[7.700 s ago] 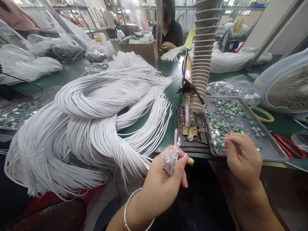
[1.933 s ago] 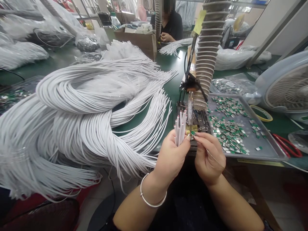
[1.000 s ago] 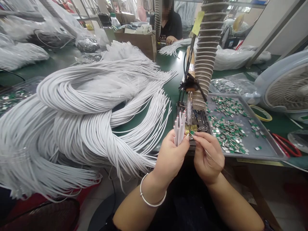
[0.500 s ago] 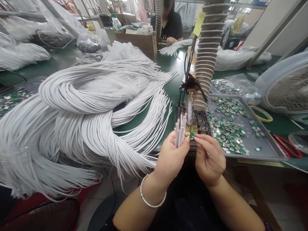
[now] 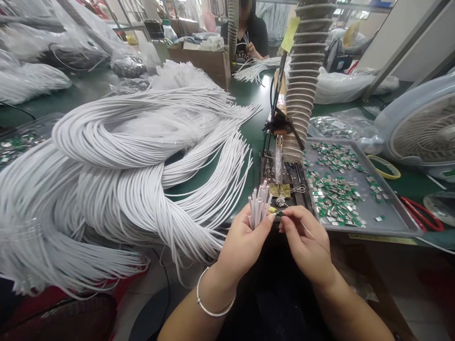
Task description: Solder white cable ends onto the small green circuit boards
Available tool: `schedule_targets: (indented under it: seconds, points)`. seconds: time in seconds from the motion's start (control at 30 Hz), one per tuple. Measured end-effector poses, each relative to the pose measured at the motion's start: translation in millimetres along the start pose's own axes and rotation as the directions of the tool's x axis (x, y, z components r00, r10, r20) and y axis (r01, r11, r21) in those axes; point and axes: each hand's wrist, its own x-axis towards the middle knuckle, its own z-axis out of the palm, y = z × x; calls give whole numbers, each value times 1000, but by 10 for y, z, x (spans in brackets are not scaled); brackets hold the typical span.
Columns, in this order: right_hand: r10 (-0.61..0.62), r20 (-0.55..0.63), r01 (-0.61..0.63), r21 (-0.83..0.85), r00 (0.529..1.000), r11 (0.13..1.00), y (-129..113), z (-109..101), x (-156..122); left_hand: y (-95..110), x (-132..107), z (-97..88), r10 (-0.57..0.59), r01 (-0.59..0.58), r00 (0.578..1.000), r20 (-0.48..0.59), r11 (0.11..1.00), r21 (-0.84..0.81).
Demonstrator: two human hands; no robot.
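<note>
My left hand (image 5: 243, 244) is closed around a bundle of short white cable ends (image 5: 259, 206), their reddish tips pointing up. Its thumb and fingertip meet beside a small yellow piece (image 5: 272, 210). Just to the right, my right hand (image 5: 308, 244) pinches a small green circuit board (image 5: 280, 214) close to the left fingertips. A thin solder-like wire (image 5: 306, 229) runs across the right fingers. Above both hands, a soldering iron (image 5: 279, 163) hangs tip down in its stand, over a yellow sponge-like pad (image 5: 279, 190) and a silvery clump (image 5: 280, 201).
Large coils of white cable (image 5: 117, 142) cover the left side. A grey tray (image 5: 386, 222) with many small circuit boards lies right, near red-handled scissors (image 5: 421, 214), a tape roll (image 5: 384, 167) and a fan (image 5: 423, 128). A ribbed hose (image 5: 305, 71) hangs centrally. A co-worker (image 5: 250, 38) sits opposite.
Both my hands have moved down and slightly left, away from the soldering iron's tip, with cables and board still held. The co-worker's hand has risen with some white cables.
</note>
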Motion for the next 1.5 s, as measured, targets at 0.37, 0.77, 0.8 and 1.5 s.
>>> schedule_targets:
  seconds: [0.37,0.77,0.8,1.5]
  points:
    - [-288,-127,272,-128,949,954,47,76,103,91,-3,-55,4,-17,998,70,984,179]
    - [-166,-245,150,-81,955,985,101,157,-7,178,30,34,-19,15,1000,13,959,283]
    - [-144,-268,135,-52,953,990,116,167,-9,191,36,41,-23,23,1000,0,957,290]
    - [-302,-264,280,-119,916,953,114,153,162,336,152,161,51,-31,997,-50,939,343]
